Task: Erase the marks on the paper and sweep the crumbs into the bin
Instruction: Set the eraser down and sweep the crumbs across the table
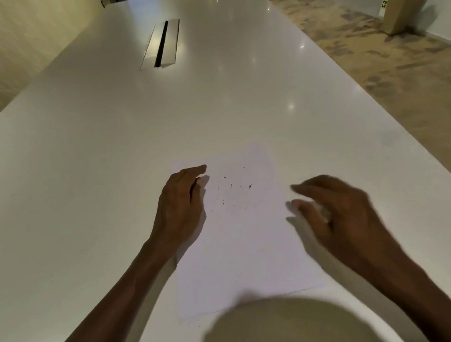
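A: Where does the paper (241, 250) lie?

B: Flat on the white desk (109, 153), straight in front of the person, its near edge close to the desk's near edge. Small dark crumbs (231, 189) are scattered over its upper half. I see no marks left, though faint ones would be too small to tell.

A: And the hands?

B: The left hand (180, 209) rests on the sheet's left edge, fingers fairly straight and together, gripping nothing; it looks to be pinning the paper. The right hand (335, 210) is blurred beside the right edge, fingers loosely bent. Something pale shows between its fingers, perhaps an eraser, but I cannot tell whether it holds anything.

A: How will the paper handle?

B: My guess is light, thin and limp, and prone to slide on that glossy desk. It should be held down flat near an edge, as the left hand seems to do, or lifted by two opposite edges so it sags into a trough and keeps the crumbs in. The crumbs are nearly weightless; a brisk sweep may scatter them.

A: The bin?

B: A rounded, blurred shape (285, 328) sits at the near edge; it may be the bin, but I cannot say
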The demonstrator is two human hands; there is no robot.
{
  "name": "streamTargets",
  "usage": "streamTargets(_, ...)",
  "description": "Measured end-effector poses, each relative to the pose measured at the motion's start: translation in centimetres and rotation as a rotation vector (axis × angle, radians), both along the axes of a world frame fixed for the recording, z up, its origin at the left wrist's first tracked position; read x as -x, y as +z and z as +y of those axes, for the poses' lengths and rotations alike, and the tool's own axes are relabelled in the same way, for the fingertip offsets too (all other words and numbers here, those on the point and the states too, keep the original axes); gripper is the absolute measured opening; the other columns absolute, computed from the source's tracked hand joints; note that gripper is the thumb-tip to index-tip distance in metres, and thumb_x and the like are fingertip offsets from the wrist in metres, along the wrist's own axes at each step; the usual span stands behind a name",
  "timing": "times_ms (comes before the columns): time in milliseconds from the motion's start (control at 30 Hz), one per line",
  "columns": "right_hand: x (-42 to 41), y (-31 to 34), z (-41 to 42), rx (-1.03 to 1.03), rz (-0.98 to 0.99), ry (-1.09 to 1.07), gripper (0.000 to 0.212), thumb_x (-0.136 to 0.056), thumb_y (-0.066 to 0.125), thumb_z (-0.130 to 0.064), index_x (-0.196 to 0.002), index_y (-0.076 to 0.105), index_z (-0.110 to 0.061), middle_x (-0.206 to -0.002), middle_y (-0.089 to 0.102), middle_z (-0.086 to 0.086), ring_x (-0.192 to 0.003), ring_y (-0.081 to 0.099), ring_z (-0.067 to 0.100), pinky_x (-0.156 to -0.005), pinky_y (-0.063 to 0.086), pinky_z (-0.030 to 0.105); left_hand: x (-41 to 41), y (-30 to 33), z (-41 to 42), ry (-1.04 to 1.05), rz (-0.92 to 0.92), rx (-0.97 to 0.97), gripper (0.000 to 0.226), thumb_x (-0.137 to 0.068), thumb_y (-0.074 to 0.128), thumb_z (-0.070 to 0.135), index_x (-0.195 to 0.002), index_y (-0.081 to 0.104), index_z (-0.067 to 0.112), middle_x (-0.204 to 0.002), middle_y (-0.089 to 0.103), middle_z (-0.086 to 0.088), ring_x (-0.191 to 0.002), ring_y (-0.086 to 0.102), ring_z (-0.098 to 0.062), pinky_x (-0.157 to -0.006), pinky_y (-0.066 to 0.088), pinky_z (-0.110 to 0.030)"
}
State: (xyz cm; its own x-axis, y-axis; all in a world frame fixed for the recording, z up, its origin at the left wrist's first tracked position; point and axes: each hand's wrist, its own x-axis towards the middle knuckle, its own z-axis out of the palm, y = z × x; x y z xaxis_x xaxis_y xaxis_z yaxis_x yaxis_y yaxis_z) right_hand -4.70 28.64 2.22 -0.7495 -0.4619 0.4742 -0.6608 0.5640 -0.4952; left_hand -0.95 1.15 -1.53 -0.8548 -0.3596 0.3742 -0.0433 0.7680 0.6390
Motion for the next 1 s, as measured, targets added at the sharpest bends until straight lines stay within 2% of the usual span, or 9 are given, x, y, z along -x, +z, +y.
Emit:
streamTargets(100, -2.1, 0.0, -3.3, -0.186, -0.066, 0.308, 0.037, -0.095, 0.055, -0.028, -0.128, 0.063, -0.013, -0.132, 0.062, 0.002, -0.122, 0.056, 0.017, -0.104, 0.044, 0.034, -0.7, -0.5, -1.3, -0.030, -0.082, -0.045, 0.041, -0.103, 0.040, 0.020, -0.143, 0.051, 0.019, -0.143, 0.054, 0.004, -0.132, 0.048, -0.009, -0.111, 0.039, -0.033)
streamTargets(167, -3.3, -0.5, -5.5, -0.348, -0.090, 0.474, 0.050, -0.102, 0.040, -0.038, -0.147, 0.041, -0.017, -0.156, 0.035, -0.001, -0.145, 0.028, 0.011, -0.121, 0.019, 0.031, -0.9, -0.8, -2.2, -0.057, -0.113, 0.039, 0.047, -0.102, 0.036, 0.021, -0.147, 0.045, 0.012, -0.151, 0.045, 0.001, -0.139, 0.040, -0.011, -0.117, 0.031, -0.033)
streamTargets(233, -4.1, -0.9, -7.7, -0.474, -0.138, 0.565, 0.057, -0.104, 0.026, -0.044, -0.155, 0.019, -0.018, -0.163, 0.007, -0.002, -0.150, 0.000, 0.008, -0.123, -0.002, 0.032, -0.9, -1.4, -2.9, -0.085, -0.152, 0.165, 0.048, -0.100, 0.036, 0.018, -0.146, 0.043, 0.005, -0.151, 0.044, -0.007, -0.142, 0.038, -0.019, -0.118, 0.030, -0.035)
streamTargets(300, -4.3, -1.4, -9.5, -0.558, -0.158, 0.599, 0.061, -0.104, 0.020, -0.046, -0.156, 0.007, -0.017, -0.163, -0.005, -0.002, -0.149, -0.012, 0.006, -0.123, -0.008, 0.034, -0.9, -2.1, -3.6, -0.107, -0.211, 0.214, 0.045, -0.102, 0.039, 0.010, -0.146, 0.042, 0.002, -0.153, 0.041, -0.014, -0.144, 0.036, -0.025, -0.118, 0.027, -0.033)
streamTargets(367, -3.9, -2.2, -10.4, -0.624, -0.142, 0.590, 0.064, -0.103, 0.017, -0.048, -0.156, 0.000, -0.016, -0.163, -0.011, -0.001, -0.148, -0.017, 0.007, -0.123, -0.009, 0.038, -0.8, -2.8, -4.3, -0.111, -0.237, 0.237, 0.046, -0.102, 0.036, 0.009, -0.147, 0.043, 0.002, -0.155, 0.038, -0.011, -0.145, 0.033, -0.022, -0.118, 0.023, -0.029)
streamTargets(533, -2.0, -3.6, -10.7, -0.690, -0.082, 0.522, 0.063, -0.103, 0.011, -0.051, -0.155, -0.006, -0.020, -0.162, -0.013, -0.005, -0.148, -0.019, 0.007, -0.122, -0.012, 0.041, -0.8, -3.1, -4.6, -0.111, -0.193, 0.260, 0.051, -0.098, 0.029, 0.017, -0.144, 0.048, 0.004, -0.152, 0.043, -0.009, -0.143, 0.037, -0.019, -0.118, 0.028, -0.034)
streamTargets(733, 1.3, -3.5, -9.9, -0.632, -0.107, 0.244, 0.066, -0.102, 0.011, -0.050, -0.155, -0.004, -0.015, -0.163, -0.014, -0.001, -0.148, -0.020, 0.010, -0.122, -0.011, 0.040, -0.9, -3.1, -4.4, -0.106, -0.186, 0.226, 0.052, -0.097, 0.029, 0.017, -0.145, 0.047, 0.006, -0.154, 0.040, -0.006, -0.145, 0.033, -0.016, -0.120, 0.026, -0.037)
streamTargets(833, 0.7, -3.0, -10.4, -0.577, -0.101, 0.308, 0.063, -0.103, 0.013, -0.046, -0.156, -0.003, -0.015, -0.162, -0.015, -0.003, -0.147, -0.020, 0.007, -0.121, -0.012, 0.037, -0.9, -3.3, -4.4, -0.101, -0.188, 0.236, 0.053, -0.097, 0.028, 0.018, -0.146, 0.046, 0.007, -0.155, 0.039, -0.005, -0.145, 0.032, -0.014, -0.120, 0.024, -0.035)
streamTargets(1000, -0.1, -3.9, -12.3, -0.614, -0.109, 0.444, 0.061, -0.104, 0.015, -0.043, -0.156, -0.002, -0.015, -0.163, -0.012, -0.002, -0.148, -0.016, 0.008, -0.122, -0.011, 0.038, -0.8, -3.7, -4.5, -0.092, -0.185, 0.274, 0.053, -0.098, 0.026, 0.018, -0.146, 0.047, 0.008, -0.154, 0.040, -0.004, -0.144, 0.034, -0.014, -0.120, 0.027, -0.040)
